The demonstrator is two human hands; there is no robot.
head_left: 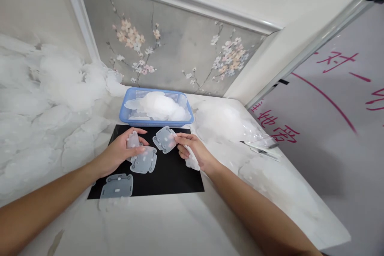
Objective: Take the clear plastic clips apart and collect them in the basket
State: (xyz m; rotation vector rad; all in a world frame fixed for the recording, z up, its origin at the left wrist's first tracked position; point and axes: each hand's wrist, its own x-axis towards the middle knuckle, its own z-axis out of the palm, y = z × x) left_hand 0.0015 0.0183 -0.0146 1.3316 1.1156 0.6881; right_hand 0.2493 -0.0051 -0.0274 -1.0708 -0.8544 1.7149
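My left hand is closed on a translucent plastic piece, its thumb on the upper edge, with more pieces tucked behind it in the palm. Between the thumb and fingers of my right hand is another translucent piece, tilted above the black mat; further whitish pieces sit in that palm. One more translucent piece lies at the mat's front left corner, partly over its edge. The black mat is under both hands.
Behind the mat stands a blue basket holding whitish pieces. Large heaps of similar pieces cover the left side. A plastic bag of pieces lies at the right, near a whiteboard with red writing.
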